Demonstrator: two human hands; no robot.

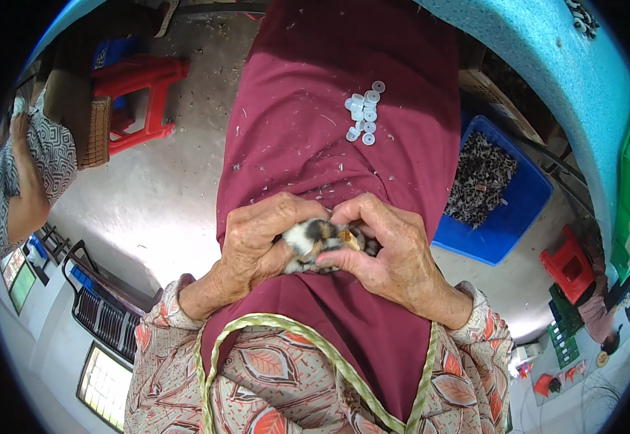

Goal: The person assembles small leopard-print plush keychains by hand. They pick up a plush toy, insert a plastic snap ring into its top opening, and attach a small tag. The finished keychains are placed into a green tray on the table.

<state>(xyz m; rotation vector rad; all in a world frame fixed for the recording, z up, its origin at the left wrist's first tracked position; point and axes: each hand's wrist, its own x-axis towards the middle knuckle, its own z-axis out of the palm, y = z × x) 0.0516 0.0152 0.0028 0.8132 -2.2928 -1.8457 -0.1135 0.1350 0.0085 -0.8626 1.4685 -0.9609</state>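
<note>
Over my lap, my left hand (263,233) and my right hand (387,253) face each other with bent fingers. Between them they grip a small furry-looking piece (307,237), patched in white, black and tan, whose exact kind I cannot make out. A yellowish part (349,240) of it shows beside my right thumb. My fingers cover much of the piece. Farther up on the maroon apron (286,145) across my lap lies a loose cluster of small translucent white plastic discs (370,116), out of reach of my fingers as they are now.
To the right, a blue bin (521,210) holds many small black-and-white pieces (482,181) beside a light-blue curved surface (568,79). Red stools (152,101) stand at left and right. A person in a patterned garment (58,141) sits at left, near a dark bench (105,318).
</note>
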